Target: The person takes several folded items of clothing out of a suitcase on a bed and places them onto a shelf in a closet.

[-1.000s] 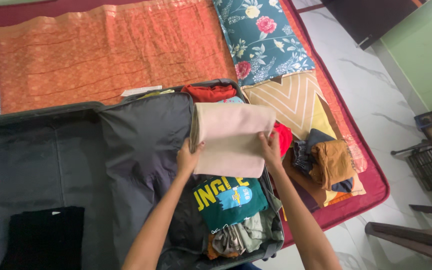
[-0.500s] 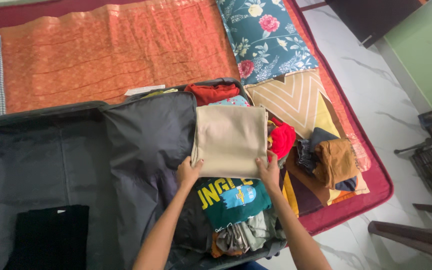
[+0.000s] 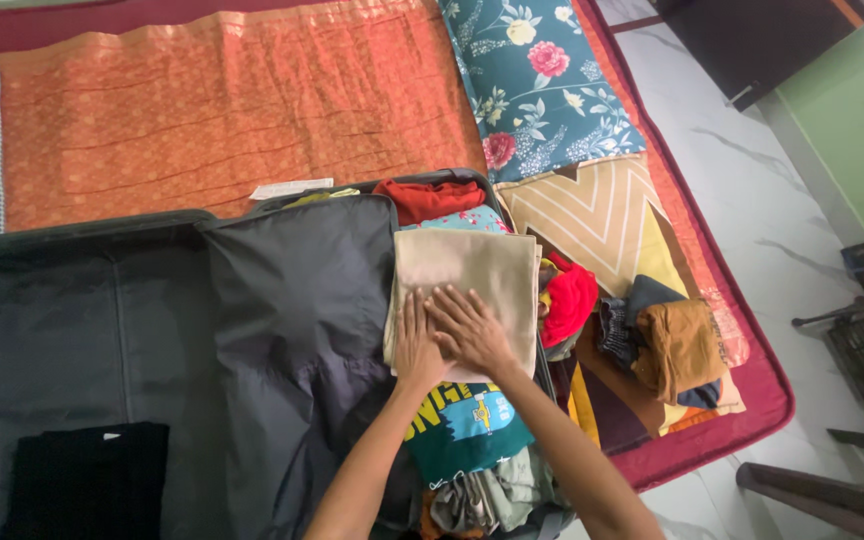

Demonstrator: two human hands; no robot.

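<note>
A folded beige cloth (image 3: 472, 270) lies on top of the clothes in the right half of an open dark grey suitcase (image 3: 282, 290). My left hand (image 3: 414, 342) and my right hand (image 3: 467, 328) both rest flat on the cloth's near part, fingers spread, side by side. Just below the cloth shows a green printed shirt (image 3: 467, 425). A red garment (image 3: 430, 198) and a teal flowered piece (image 3: 462, 220) peek out beyond its far edge.
The suitcase sits on an orange bedspread (image 3: 212, 100). A black folded garment (image 3: 82, 480) lies in the left half. To the right are a red cloth (image 3: 569, 300), a brown garment pile (image 3: 677, 350), a chevron cloth (image 3: 592, 205), a floral pillow (image 3: 542, 70) and white floor.
The beige cloth was lifted in both hands, then lowered onto the clothes in the suitcase. My hands have let go of its edges and now lie flat on top of it.
</note>
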